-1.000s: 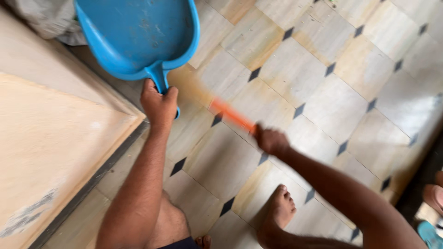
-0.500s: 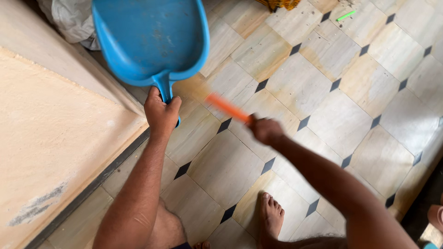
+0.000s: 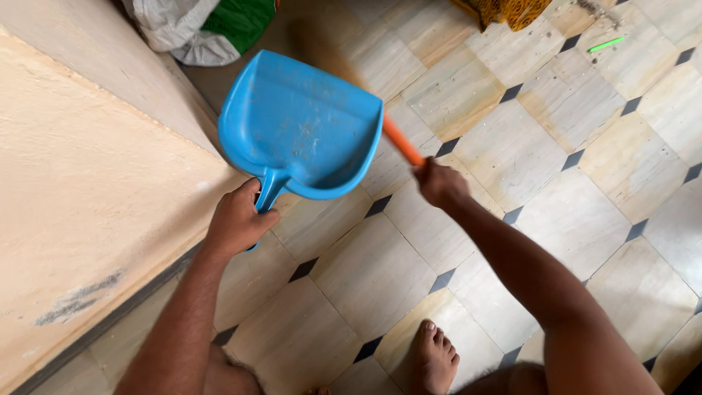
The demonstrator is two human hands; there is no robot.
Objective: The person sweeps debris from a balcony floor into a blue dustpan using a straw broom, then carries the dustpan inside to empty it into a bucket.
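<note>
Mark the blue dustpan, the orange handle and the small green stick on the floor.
Blue dustpan (image 3: 303,128), head view, on the inner face of its scoop.
Orange handle (image 3: 401,143), head view, on the bare stretch above the right hand (image 3: 441,183).
Green stick (image 3: 605,44), head view, on its middle, lying on the tiles.

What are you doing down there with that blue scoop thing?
A person is bent over a tiled floor. The left hand grips the handle of a blue dustpan, held beside a peach-coloured wall. The right hand holds an orange broom handle; its bristle end is a blur behind the dustpan. A bare foot stands on the tiles, and a small green stick lies farther off.
</note>
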